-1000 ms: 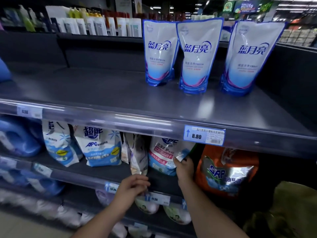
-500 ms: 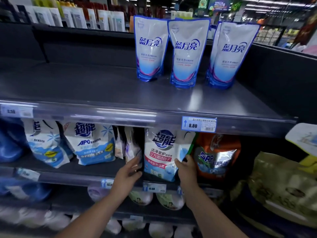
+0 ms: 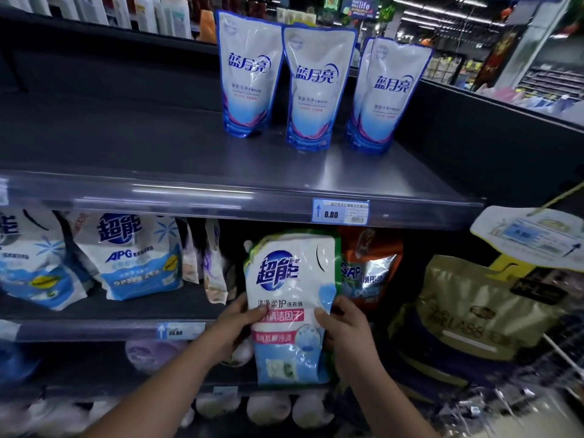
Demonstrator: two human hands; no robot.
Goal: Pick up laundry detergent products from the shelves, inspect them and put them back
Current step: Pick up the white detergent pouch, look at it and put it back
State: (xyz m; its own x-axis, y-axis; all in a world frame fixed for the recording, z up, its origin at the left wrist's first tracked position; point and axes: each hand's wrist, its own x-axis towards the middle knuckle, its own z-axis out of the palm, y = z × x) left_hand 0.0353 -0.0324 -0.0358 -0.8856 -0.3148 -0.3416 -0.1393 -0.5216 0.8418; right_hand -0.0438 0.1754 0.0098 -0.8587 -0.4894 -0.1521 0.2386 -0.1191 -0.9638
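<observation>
White-and-blue soft plastic detergent pouch (image 3: 290,279) held upright at 6 o'clock, out in front of the dark middle shelf (image 3: 94,325). Left hand (image 3: 238,324) pinches its left edge, right hand (image 3: 346,327) its right edge, fingers curled on it. Pickup done; inspection likely under way; putting back left.

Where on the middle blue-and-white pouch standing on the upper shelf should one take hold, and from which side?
Probably the flat upper part of the middle pouch, pinched front-to-back from the front. It stands upright, nearest the shelf edge; the left pouch sits close against it, and its base bulges.
</observation>
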